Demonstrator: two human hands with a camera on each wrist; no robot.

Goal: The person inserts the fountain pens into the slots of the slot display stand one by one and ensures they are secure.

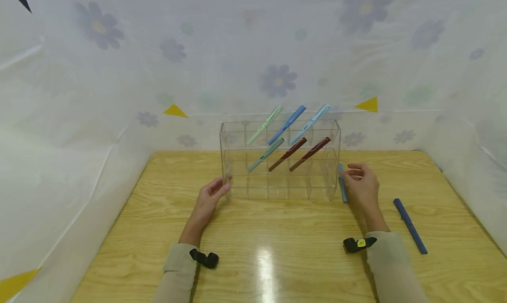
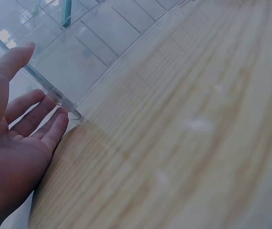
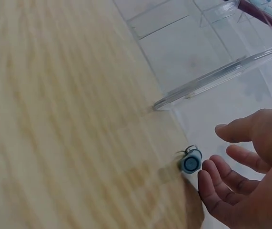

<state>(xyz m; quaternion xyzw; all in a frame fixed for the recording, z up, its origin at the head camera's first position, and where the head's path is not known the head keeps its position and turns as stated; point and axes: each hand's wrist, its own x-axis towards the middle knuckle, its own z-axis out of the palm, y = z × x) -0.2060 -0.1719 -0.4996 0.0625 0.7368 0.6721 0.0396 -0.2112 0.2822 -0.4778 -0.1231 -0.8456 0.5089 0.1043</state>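
Observation:
A clear acrylic rack (image 1: 277, 193) stands on the table, holding several pens slanted in two rows. The upper row has a pale green pen (image 1: 264, 126), a blue pen (image 1: 287, 125) and a light blue pen (image 1: 310, 125). Below them sit a grey-green pen (image 1: 266, 155) and two dark red pens (image 1: 288, 154). My left hand (image 1: 209, 199) touches the rack's left side panel (image 2: 55, 90), fingers loosely bent and thumb raised. To the right of the rack, my right hand (image 1: 363, 186) has relaxed fingers beside another blue pen (image 1: 343, 186), its round end (image 3: 191, 163) close to the fingertips.
Farther right, a dark blue pen (image 1: 410, 226) lies on the wooden table (image 1: 301, 259). Flower-patterned sheeting (image 1: 229, 56) encloses the back and sides. Each sleeve cuff carries a small black wrist camera (image 1: 205, 258).

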